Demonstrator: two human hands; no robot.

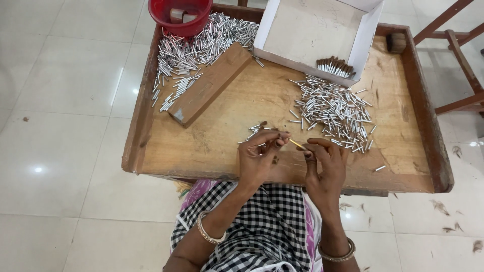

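With your left hand and right hand pinched together on one thin stick above the wooden tray, you have few finished brush tips in the white box, many loose metal tubes left.

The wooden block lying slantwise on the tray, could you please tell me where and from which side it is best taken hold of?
Judging by its pose, grip the wooden block across its two long faces, near the middle, coming from above. It lies flat and diagonal on the tray; small metal tubes crowd its far-left long side, so the fingers should drop straight down rather than slide in sideways.
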